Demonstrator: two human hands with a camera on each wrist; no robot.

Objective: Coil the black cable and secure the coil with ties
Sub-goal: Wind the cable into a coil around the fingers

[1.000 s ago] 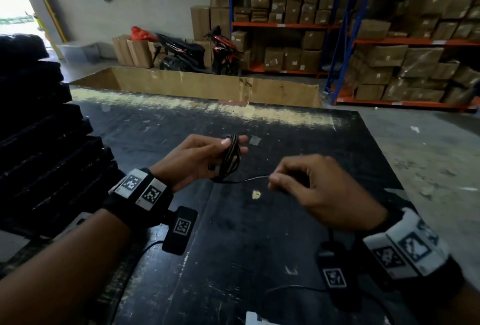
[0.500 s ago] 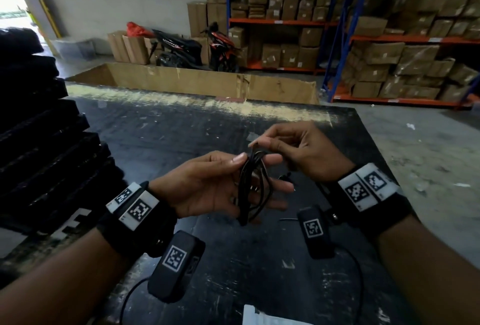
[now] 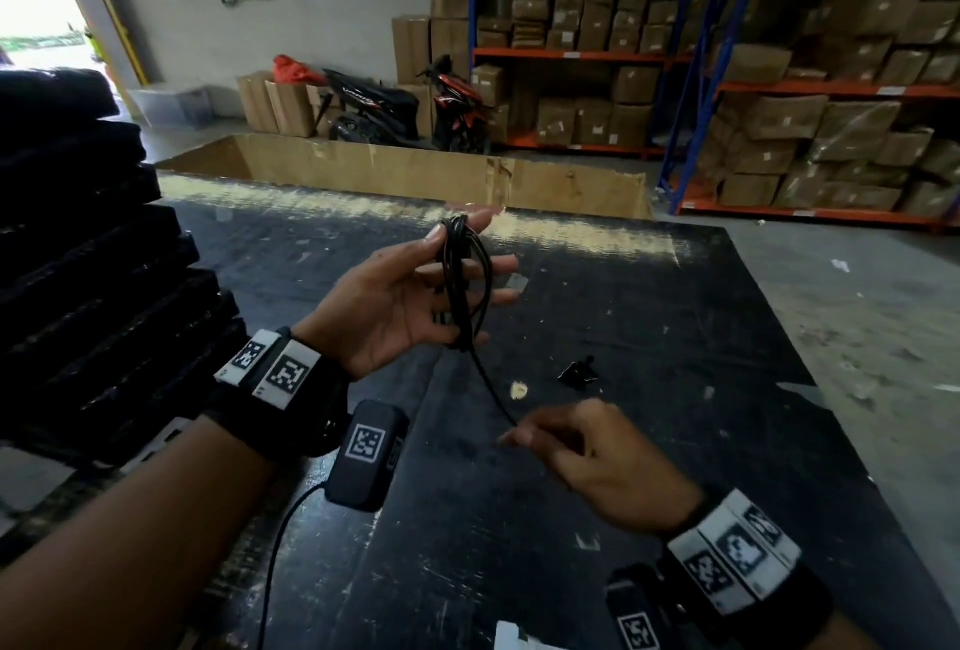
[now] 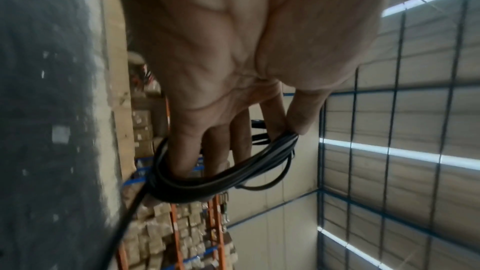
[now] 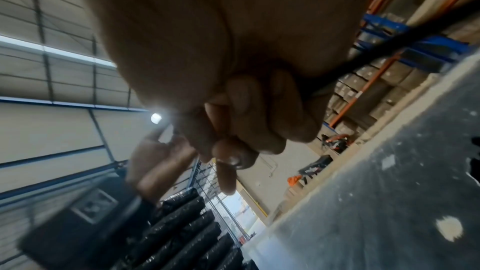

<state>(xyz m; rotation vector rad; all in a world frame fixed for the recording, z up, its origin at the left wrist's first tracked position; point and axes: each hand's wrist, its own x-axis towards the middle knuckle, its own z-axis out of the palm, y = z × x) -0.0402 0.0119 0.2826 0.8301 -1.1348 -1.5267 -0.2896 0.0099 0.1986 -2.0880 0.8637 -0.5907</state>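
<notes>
Black cable [image 3: 461, 280]: loops wound round left hand [image 3: 400, 301] as former, thumb pinching them; right hand [image 3: 597, 462] grip pinches the free tail below, keeping tension.

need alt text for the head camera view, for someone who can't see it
Above a black table, the left hand holds a coiled black cable looped over its spread fingers, while the right hand pinches the cable's loose tail below. Warehouse shelves of cardboard boxes stand behind.
</notes>
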